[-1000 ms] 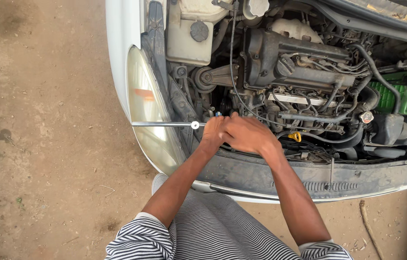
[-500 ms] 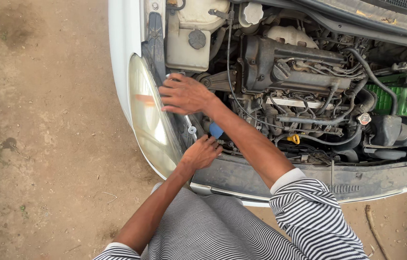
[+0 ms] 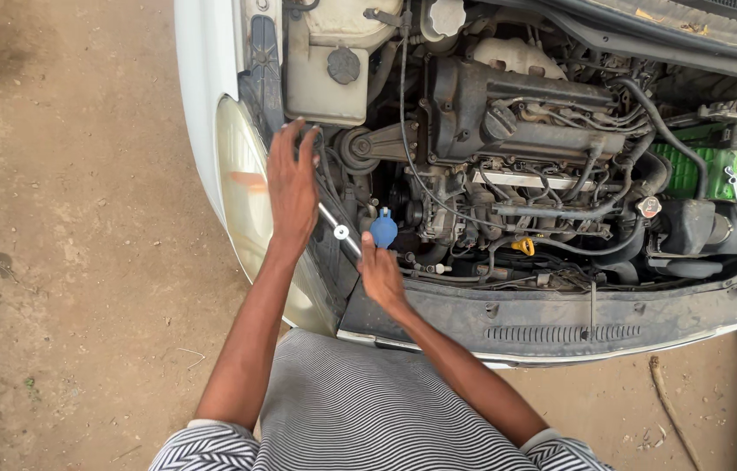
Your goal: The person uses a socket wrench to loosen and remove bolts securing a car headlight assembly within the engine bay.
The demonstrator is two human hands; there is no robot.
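A long silver wrench (image 3: 340, 230) slants across the left front corner of the open engine bay. My right hand (image 3: 381, 276) grips its lower end, just below a blue round cap (image 3: 383, 229). My left hand (image 3: 293, 181) lies palm down with fingers spread over the wrench's upper end, on the edge of the bay beside the headlight (image 3: 238, 187). Whether the left hand presses the tool or only the car body is hidden.
The white car's engine (image 3: 517, 113) fills the bay, with a cream fluid tank (image 3: 325, 70) at the back left, a green battery (image 3: 735, 170) on the right and a yellow dipstick loop (image 3: 523, 247). The dark front panel (image 3: 560, 318) runs below. Bare dirt ground (image 3: 81, 218) lies to the left.
My arms have uncrossed. The left hand rose from the lower front edge to the headlight side, and the right hand dropped from there to the wrench's lower end by the blue cap.
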